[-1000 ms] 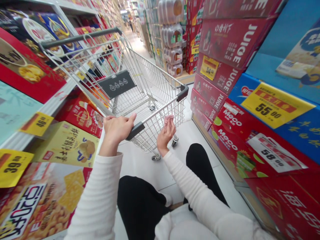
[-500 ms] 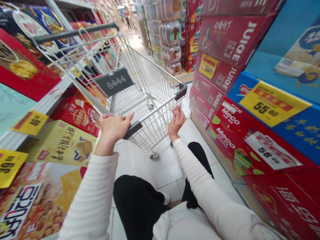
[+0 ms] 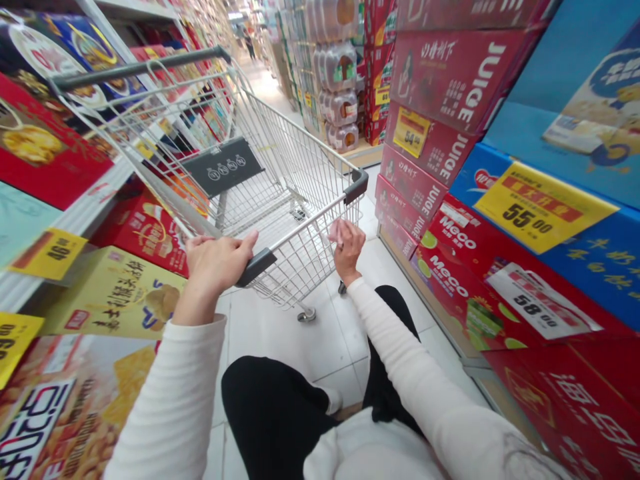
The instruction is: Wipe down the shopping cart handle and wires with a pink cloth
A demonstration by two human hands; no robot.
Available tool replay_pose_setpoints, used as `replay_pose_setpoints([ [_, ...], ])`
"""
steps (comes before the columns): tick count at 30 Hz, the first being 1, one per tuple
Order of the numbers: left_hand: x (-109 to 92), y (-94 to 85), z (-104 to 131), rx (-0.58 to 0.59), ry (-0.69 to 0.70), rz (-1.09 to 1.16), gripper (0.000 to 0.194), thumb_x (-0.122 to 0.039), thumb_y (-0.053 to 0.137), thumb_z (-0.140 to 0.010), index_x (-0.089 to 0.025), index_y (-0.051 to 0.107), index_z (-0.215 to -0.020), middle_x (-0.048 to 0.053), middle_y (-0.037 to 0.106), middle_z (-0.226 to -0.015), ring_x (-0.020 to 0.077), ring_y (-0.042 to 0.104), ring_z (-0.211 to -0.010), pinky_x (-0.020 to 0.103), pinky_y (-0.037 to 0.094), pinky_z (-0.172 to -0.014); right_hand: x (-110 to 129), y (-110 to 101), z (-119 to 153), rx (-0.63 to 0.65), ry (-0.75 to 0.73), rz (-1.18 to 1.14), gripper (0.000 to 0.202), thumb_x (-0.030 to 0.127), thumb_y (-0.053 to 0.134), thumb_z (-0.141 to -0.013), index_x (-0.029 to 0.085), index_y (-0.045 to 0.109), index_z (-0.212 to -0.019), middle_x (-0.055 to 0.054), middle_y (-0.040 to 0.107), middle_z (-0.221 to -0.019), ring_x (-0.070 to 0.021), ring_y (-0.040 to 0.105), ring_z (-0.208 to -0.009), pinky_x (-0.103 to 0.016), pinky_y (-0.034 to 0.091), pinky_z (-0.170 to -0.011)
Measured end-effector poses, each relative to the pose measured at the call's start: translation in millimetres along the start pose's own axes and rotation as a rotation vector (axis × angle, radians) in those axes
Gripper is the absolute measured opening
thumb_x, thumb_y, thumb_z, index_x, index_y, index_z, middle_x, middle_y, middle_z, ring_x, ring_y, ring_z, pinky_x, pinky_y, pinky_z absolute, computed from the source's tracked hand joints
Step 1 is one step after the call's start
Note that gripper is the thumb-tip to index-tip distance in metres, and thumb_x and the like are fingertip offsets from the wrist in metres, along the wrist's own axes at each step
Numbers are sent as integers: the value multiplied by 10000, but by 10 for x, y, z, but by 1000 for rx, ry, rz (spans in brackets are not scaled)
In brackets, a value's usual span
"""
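Note:
A metal wire shopping cart (image 3: 223, 168) with dark grey corner caps and a dark grey handle stands in front of me, its basket holding no goods that I can see. My left hand (image 3: 220, 263) is closed over the near left corner of its rim, thumb lying along the top by the grey cap. By the near right corner, below the cap, is my right hand (image 3: 347, 248), fingers curled together close against the wire side. Whether it grips the wire or a small pale thing is hidden by the fingers.
Boxed snacks with yellow price tags (image 3: 49, 255) line the left shelf. Stacked drink cartons (image 3: 433, 140) and red Meco boxes (image 3: 453, 267) rise close on the right. Wrapped bottle packs (image 3: 341, 67) stand farther along the aisle, and a person (image 3: 249, 43) is in the distance.
The cart and both hands sit slightly farther left in view. My right hand has turned a little, its fingers curling closer together. My left hand keeps its hold on the cart.

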State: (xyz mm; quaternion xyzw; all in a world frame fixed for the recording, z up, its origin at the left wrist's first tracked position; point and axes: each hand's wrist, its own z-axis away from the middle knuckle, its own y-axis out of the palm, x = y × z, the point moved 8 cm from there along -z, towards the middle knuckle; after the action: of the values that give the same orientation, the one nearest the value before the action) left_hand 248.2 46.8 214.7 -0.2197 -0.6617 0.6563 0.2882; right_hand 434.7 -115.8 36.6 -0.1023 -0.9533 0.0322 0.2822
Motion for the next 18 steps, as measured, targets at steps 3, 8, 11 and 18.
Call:
replay_pose_setpoints([
  [3,-12,-2,-2,4,-18,-22,706,-598,222,-962,-278,806,-726,116,815,-936,355,663,-1129,534,361,-1110,-192,8,-145,-92,258,47,527,343,234,-1088,179,577,-1452,-193,631,-1345,-254,563,-1288,-498,438,-1112],
  [8,-15,-3,-12,7,-28,-26,706,-598,227,-971,-278,811,-738,115,812,-937,360,657,-1138,536,352,-1112,218,109,246,23,165,5,485,242,299,-1062,211,620,-1425,-181,626,-1358,-256,557,-1296,-492,434,-1117],
  [11,-12,-8,-11,8,-20,-12,671,-582,265,-977,-281,810,-726,110,814,-1002,363,653,-1137,549,357,-1090,292,183,387,176,-22,-22,396,221,417,-1041,280,716,-1294,-129,673,-1276,-240,568,-1222,-448,443,-1110],
  [18,-61,-35,17,28,-36,-29,699,-578,233,-985,-267,821,-769,134,811,-975,365,663,-1152,541,343,-1096,-382,30,-282,-209,204,79,455,259,307,-1052,155,569,-1409,-193,604,-1278,-262,553,-1238,-506,477,-1074],
])
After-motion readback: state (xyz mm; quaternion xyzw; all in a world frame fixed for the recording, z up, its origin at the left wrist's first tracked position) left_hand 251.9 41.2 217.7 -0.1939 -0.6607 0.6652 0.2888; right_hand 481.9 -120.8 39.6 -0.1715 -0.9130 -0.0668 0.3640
